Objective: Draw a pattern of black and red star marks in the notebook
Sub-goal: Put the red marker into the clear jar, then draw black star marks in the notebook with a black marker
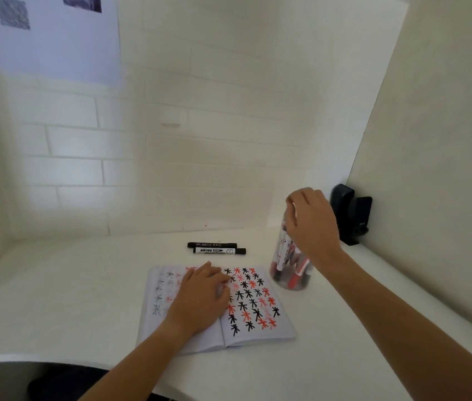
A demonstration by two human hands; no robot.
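The white desk (69,285) is walled in by a brick-pattern wall (171,169) across the upper frame and a side panel (431,140) on the right, with its front edge curving along the lower left; bare desk surface lies left of and below the open notebook (258,337), which sits at lower centre with its spine running from upper left to lower right, slightly tilted clockwise. The right page carries rows of black and red star marks (250,296); fainter marks show on the left page. The left hand (200,296) lies flat across the spine, fingers straight and close together, pressing the pages. The right hand (311,221) hovers at right centre over a clear jar of markers (289,273) just beside the notebook's upper right corner, fingertips curled down onto a marker top (287,227); whether they pinch it I cannot tell. Two black markers (217,248) lie side by side above the notebook, long axes horizontal. A black device (350,215) stands in the right corner
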